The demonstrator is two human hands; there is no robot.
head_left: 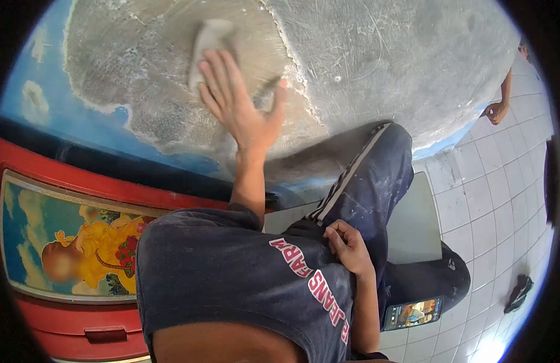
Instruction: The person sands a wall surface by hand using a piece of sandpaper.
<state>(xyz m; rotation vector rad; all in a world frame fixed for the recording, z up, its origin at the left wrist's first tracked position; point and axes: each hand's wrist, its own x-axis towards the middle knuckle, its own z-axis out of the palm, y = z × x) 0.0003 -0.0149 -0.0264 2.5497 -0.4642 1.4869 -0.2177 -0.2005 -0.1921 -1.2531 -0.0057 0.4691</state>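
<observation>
My left hand lies flat on the grey patched wall, fingers stretched and thumb spread to the side. Under its fingertips is a pale beige piece of sandpaper, smeared by motion, its far end curving out past the fingers. A ragged plaster edge runs down the wall just beyond the thumb. My right hand rests in my lap by the shirt hem, its fingers curled. Whether they pinch cloth or something small is hidden.
Left of my body stands a red drawer cabinet with a picture panel. A phone with a lit screen is beside my dark trousers. Another person's hand shows at the far right. A black object lies on white floor tiles.
</observation>
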